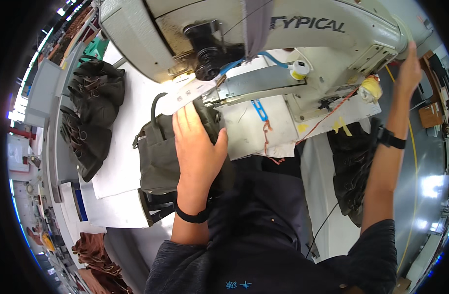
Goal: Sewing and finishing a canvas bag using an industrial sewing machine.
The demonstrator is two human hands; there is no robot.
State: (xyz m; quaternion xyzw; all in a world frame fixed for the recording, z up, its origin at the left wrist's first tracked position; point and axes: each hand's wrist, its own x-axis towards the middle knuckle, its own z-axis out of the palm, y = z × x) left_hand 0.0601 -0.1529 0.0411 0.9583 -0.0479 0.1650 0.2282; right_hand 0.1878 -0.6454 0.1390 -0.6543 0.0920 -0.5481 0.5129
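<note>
My left hand (197, 147) lies flat on a dark olive handbag (160, 159), its fingers stretched forward and the thumb apart. Under the fingertips is the end of a long white strip (189, 96), which reaches toward the sewing machine's needle area. One bag handle (155, 115) stands up in a loop beside the strip. Part of the bag is hidden by my hand and wrist. Out to the right, my right hand (409, 76) is at the rim of the machine's handwheel (404, 34), fingers along it and partly blurred.
The pale sewing machine (322, 29) spans the top. A thread spool (299, 70), blue tweezers (259, 110) and orange cord (266, 134) lie by its bed. Finished-looking dark bags (94, 98) stand left; more dark pieces (349, 166) hang right. Brown pieces (99, 264) sit lower left.
</note>
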